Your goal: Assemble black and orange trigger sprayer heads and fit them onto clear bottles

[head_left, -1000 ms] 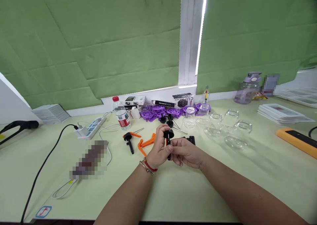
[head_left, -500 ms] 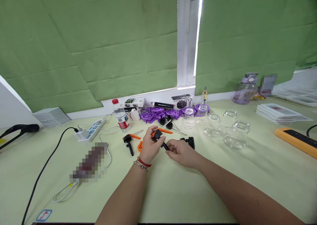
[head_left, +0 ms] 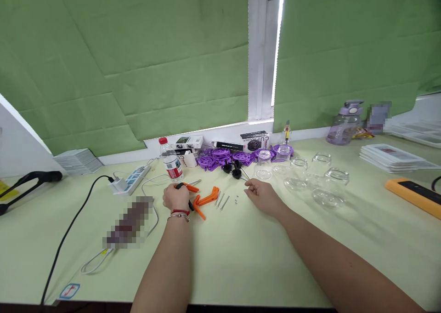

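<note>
My left hand (head_left: 175,197) is on the table at left of centre, fingers curled over a black plastic part (head_left: 191,205) that is mostly hidden under it. Right beside it are an orange piece (head_left: 191,187) and an angled orange bracket (head_left: 208,197). My right hand (head_left: 264,196) has its fingertips together at the end of a thin metal rod (head_left: 245,173), near several black knobs (head_left: 236,173). Between the hands lie several long screws (head_left: 224,203) and a few tiny metal nuts (head_left: 236,200).
Purple plastic rings (head_left: 220,156) are piled before small boxes (head_left: 257,142). Upturned clear glass jars (head_left: 336,177) stand at right. A red-capped bottle (head_left: 170,160), power strip (head_left: 137,179) and cables are at left. An orange-and-black device (head_left: 415,194) lies far right.
My hands have parted from the black part they held together at centre. The left moved left to the table; the right moved slightly up and right. Screws and nuts between them are now uncovered.
</note>
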### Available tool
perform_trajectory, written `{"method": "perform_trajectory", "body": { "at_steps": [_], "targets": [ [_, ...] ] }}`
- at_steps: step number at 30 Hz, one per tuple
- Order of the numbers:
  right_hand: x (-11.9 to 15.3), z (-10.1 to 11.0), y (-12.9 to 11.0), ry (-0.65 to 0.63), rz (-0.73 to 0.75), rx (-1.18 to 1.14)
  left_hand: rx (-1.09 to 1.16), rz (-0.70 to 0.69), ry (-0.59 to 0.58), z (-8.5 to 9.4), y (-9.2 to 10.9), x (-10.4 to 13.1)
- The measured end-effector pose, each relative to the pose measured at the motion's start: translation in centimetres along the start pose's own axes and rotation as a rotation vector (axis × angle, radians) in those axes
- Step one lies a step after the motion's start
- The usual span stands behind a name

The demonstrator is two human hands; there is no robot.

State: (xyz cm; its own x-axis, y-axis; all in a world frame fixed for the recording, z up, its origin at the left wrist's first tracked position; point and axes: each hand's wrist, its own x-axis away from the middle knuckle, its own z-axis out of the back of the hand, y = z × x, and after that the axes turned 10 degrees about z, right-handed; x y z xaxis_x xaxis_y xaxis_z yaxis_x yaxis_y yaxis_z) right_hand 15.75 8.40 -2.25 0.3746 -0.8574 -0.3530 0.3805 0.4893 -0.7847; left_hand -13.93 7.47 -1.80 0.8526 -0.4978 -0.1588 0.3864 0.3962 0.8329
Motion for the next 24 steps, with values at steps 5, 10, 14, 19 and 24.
{"method": "perform_trajectory", "body": {
  "at_steps": [5,10,14,19,24],
  "targets": [
    [-0.9,1.2,1.7,0.205,-0.082,0.016,-0.184,0.022,0.047,-0.2,0.0,0.6],
    [-1.3,1.6,3.0,0.284,-0.12,0.026,-0.26,0.034,0.055,-0.3,0.2,1.3],
    [-1.4,1.7,3.4,0.314,-0.117,0.013,-0.289,-0.005,0.075,-0.2,0.9,2.1],
    [-1.6,1.8,3.6,0.345,-0.124,0.005,-0.38,-0.363,0.09,0.2,2.2,3.8],
    [-1.6,1.8,3.7,0.356,-0.146,0.042,-0.456,-0.574,-0.011,0.2,2.9,4.9]
  ]
}}
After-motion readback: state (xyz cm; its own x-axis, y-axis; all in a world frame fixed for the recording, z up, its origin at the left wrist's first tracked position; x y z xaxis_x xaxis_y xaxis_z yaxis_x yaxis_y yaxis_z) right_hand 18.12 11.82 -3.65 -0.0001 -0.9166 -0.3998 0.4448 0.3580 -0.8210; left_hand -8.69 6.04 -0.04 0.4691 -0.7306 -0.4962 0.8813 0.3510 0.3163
